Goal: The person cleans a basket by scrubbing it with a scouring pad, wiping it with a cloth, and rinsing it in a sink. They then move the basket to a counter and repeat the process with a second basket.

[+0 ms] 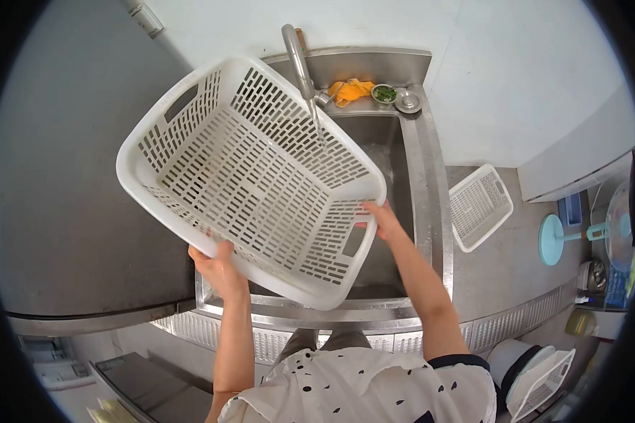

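A large white slotted plastic basket [250, 183] is held tilted over the steel sink [430, 233]. My left hand [220, 271] grips its near rim, thumb on top and fingers underneath. On the right end, my right hand [381, 220] is closed on the rim beside the handle slot. Water runs from the curved faucet [298, 60] and falls on the basket's far wall. Nothing lies in the basket that I can make out.
Behind the sink are an orange cloth [353, 90], a small bowl of greens [384, 94] and a metal lid [408, 101]. Another white basket [481, 208] is on the floor to the right, near a turquoise fan [552, 240]. A large grey metal surface [85, 176] borders the left.
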